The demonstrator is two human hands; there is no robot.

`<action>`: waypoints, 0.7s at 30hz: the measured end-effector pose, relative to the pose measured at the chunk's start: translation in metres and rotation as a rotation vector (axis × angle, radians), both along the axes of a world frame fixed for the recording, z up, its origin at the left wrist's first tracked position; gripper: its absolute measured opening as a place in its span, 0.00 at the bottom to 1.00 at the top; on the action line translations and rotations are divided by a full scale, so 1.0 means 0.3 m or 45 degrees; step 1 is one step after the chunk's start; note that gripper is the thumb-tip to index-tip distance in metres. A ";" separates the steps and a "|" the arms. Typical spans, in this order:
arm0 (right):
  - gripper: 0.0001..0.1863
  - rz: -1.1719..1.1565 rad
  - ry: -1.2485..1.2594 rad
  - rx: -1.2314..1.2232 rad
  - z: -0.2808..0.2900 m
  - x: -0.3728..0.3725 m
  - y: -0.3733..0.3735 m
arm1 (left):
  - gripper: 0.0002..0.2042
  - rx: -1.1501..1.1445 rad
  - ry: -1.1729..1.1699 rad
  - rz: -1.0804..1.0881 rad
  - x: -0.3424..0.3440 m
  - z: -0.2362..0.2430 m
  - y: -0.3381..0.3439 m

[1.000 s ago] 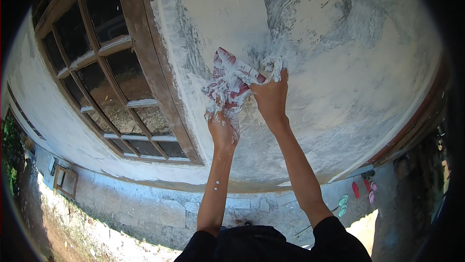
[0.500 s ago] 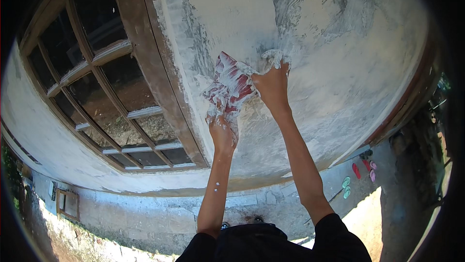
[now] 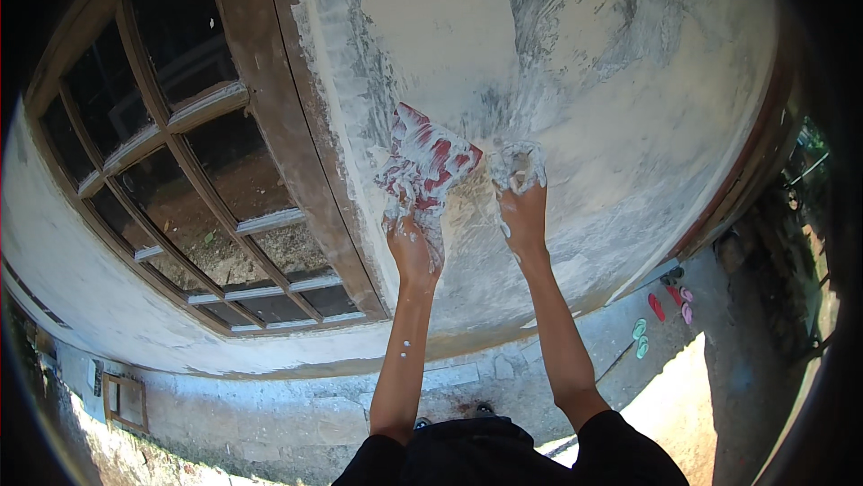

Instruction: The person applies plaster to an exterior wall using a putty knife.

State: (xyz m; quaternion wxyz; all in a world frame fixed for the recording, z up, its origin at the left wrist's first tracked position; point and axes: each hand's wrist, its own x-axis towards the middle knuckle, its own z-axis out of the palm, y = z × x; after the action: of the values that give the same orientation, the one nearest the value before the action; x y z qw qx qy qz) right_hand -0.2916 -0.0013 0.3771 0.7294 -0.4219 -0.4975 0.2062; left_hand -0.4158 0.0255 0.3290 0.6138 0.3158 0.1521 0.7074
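Note:
My left hand (image 3: 415, 248), spotted with white paste, is closed on the lower end of a flat red board (image 3: 433, 155). Thick white putty (image 3: 415, 137) lies in streaks across the board's face. Just right of the board's corner, apart from it, my right hand (image 3: 523, 203) is held up with curled fingers coated in putty. Whatever it grips is hidden under the paste. Both hands are before a wall (image 3: 620, 171) with patchy white and grey plaster. A broad smooth cream patch (image 3: 440, 18) lies above the board.
On the left, a brown wooden window frame (image 3: 297, 126) with several glass panes borders the plaster. Along the wall's foot runs a concrete floor (image 3: 297, 405). Green slippers (image 3: 640, 338) and red slippers (image 3: 656, 306) lie at the lower right. A small wooden frame (image 3: 126, 401) leans at the lower left.
My right hand has moved down and slightly right, away from the board's edge. The board has lost some putty near its right corner, where more red shows. My left hand keeps its hold.

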 end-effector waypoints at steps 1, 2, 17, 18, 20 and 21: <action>0.23 0.004 -0.002 0.006 -0.005 -0.031 -0.030 | 0.18 -0.005 0.085 0.045 0.002 0.004 -0.009; 0.22 -0.124 -0.378 0.029 -0.009 -0.071 -0.062 | 0.18 0.002 0.087 0.053 -0.001 0.005 -0.018; 0.17 0.098 0.203 0.246 0.074 -0.103 -0.163 | 0.36 0.840 0.931 -0.406 -0.039 0.176 -0.120; 0.14 0.037 0.232 0.382 0.059 -0.093 -0.142 | 0.37 0.880 0.851 -0.470 -0.041 0.180 -0.118; 0.15 -0.040 0.266 0.317 0.063 -0.079 -0.125 | 0.37 0.704 0.910 -0.497 -0.056 0.187 -0.128; 0.15 -0.118 0.302 0.250 0.071 -0.070 -0.115 | 0.38 0.524 0.966 -0.523 -0.065 0.190 -0.134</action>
State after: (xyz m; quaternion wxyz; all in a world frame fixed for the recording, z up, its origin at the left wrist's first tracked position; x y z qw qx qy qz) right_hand -0.3126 -0.0356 0.3985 0.8296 -0.3436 -0.4055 0.1710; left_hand -0.4352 -0.0146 0.3860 0.5668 0.6903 0.1566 0.4217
